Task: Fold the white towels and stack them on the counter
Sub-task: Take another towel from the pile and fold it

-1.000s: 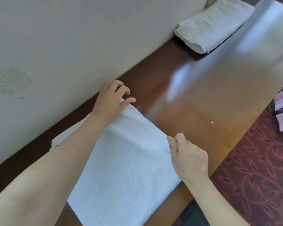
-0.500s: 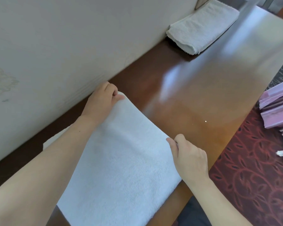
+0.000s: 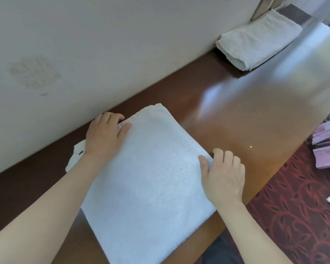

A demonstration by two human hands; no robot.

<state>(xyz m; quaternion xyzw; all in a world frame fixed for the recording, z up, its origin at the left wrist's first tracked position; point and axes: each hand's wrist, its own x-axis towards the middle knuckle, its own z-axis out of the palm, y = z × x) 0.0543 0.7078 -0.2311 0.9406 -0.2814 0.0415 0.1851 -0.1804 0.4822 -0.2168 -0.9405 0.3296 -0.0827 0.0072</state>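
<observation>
A white towel (image 3: 147, 178) lies folded flat on the brown wooden counter (image 3: 246, 111), close to me. My left hand (image 3: 105, 136) grips its far left edge, thumb on top and fingers curled under the fold by the wall. My right hand (image 3: 224, 174) grips the right edge, thumb on top and fingers bent over the side. A second white towel (image 3: 257, 42), folded, lies at the far right end of the counter against the wall.
A pale wall (image 3: 103, 44) runs along the counter's far side. Purple folded items (image 3: 328, 147) sit at the right over a red patterned carpet (image 3: 297, 212). A wooden frame edge (image 3: 265, 6) stands behind the far towel.
Both hands slid back along the towel's edges toward me. The right hand went from a pinch at the corner to gripping the side; the far corner lies flat and free.
</observation>
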